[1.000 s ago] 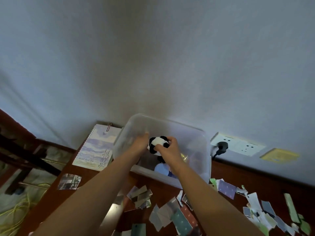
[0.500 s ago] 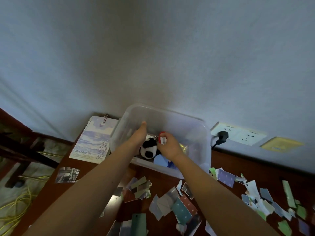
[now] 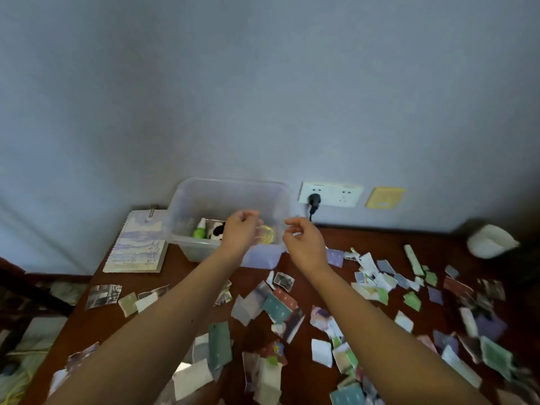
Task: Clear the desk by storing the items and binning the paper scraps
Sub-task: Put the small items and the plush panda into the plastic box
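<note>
both hands are loosely curled and hold nothing: the left hand point(image 3: 239, 233) is over the near wall of the clear plastic box point(image 3: 204, 197), the right hand point(image 3: 304, 242) by its right corner. inside lie a panda toy point(image 3: 216, 230) and a green bottle point(image 3: 199, 230). a spiral notebook point(image 3: 136, 244) lies left of the box, and paper scraps point(image 3: 279, 306) litter the desk point(image 3: 181, 279).

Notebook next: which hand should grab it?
Left. The spiral notebook lies on the desk left of the clear bin, on the left hand's side, and that hand holds nothing. The right hand, also free, would likely have to reach across the bin.
</note>
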